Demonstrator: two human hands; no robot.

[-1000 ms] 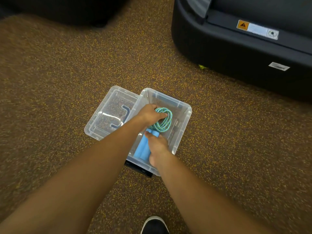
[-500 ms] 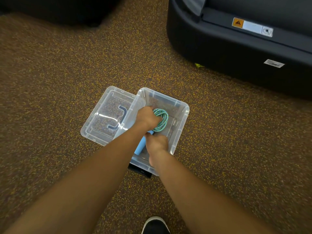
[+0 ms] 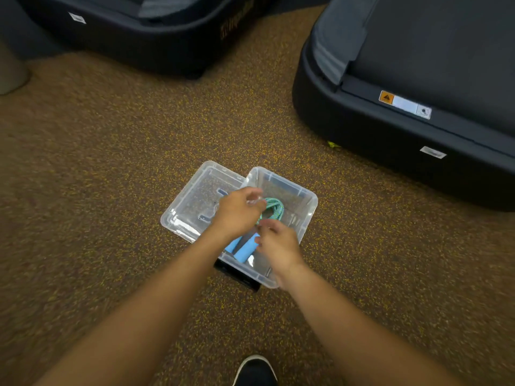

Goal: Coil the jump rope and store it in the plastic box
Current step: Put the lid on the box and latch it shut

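A clear plastic box (image 3: 308, 203) sits on the speckled brown floor. Inside it lies the jump rope: a teal coil (image 3: 274, 210) at the far end and two light blue handles (image 3: 245, 249) at the near end. My left hand (image 3: 237, 215) hovers over the box's left side, fingers loosely spread and blurred, touching nothing I can make out. My right hand (image 3: 278, 246) hangs above the near right part of the box, fingers apart, off the rope.
The box's clear lid (image 3: 192, 207) lies flat to the left, partly under the box. Two black treadmill bases stand behind: one at the right (image 3: 390, 129), another at the back left (image 3: 139, 43). My black shoe (image 3: 255, 371) shows at the bottom edge.
Both hands have let go of the rope and lifted off it; the coil and handles now rest in the box. My head has tipped up, showing more floor and a second treadmill.
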